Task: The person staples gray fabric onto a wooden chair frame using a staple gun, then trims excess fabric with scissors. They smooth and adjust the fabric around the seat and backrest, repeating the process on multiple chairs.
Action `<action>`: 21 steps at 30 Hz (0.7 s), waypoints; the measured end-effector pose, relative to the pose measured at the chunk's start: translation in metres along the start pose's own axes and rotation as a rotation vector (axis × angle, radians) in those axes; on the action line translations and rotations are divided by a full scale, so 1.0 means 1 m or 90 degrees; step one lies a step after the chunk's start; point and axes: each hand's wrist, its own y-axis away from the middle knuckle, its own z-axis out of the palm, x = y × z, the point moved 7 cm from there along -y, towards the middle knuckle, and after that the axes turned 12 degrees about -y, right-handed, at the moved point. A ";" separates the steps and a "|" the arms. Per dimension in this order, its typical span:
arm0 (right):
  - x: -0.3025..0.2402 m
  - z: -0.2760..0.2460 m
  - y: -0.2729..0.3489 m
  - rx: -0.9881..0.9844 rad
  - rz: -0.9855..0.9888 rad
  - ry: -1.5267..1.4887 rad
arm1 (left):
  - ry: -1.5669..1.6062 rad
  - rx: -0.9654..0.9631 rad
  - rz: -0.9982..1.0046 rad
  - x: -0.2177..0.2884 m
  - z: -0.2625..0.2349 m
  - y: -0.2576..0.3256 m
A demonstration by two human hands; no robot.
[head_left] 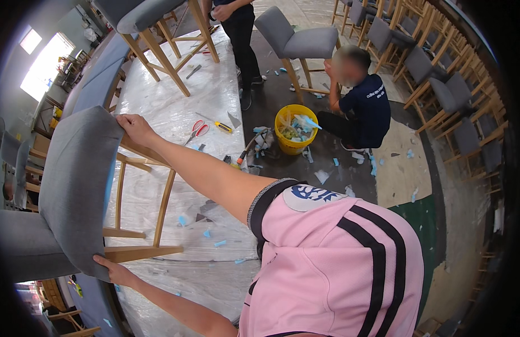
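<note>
A grey upholstered chair [77, 185] with pale wooden legs is tipped over at the left, its legs pointing right above a plastic-covered work table [209, 185]. My right hand [137, 130] grips the far edge of its padding, fingers closed round the corner. Lower down, my left hand [115, 272] holds the near edge beside a leg; its fingers are partly hidden. A strip of light blue shows along the underside of the padding. Another grey padded part [30, 247] lies against the chair at the lower left; whether it belongs to it, I cannot tell.
Red-handled scissors [199, 129], a yellow-handled screwdriver [221, 127] and foam scraps lie on the table. Another grey chair [153, 22] stands on it. A yellow bucket [293, 147] of scraps, a crouching person [363, 101] and a standing person [240, 39] are beyond. Stacked chairs [450, 90] line the right.
</note>
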 end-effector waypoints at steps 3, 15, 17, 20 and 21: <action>0.005 -0.004 -0.005 -0.033 0.048 0.051 | 0.007 -0.014 -0.028 0.003 0.004 0.002; 0.013 0.007 -0.007 -0.071 -0.028 -0.085 | 0.030 -0.004 0.011 -0.005 -0.001 0.001; 0.016 -0.003 -0.013 -0.085 0.160 -0.036 | 0.044 -0.002 -0.013 -0.011 0.001 0.000; -0.006 -0.033 -0.037 -0.096 0.117 0.178 | 0.097 -0.027 -0.049 -0.012 0.004 0.002; -0.023 -0.037 -0.045 -0.073 0.031 0.260 | 0.115 -0.021 -0.043 -0.012 0.001 0.001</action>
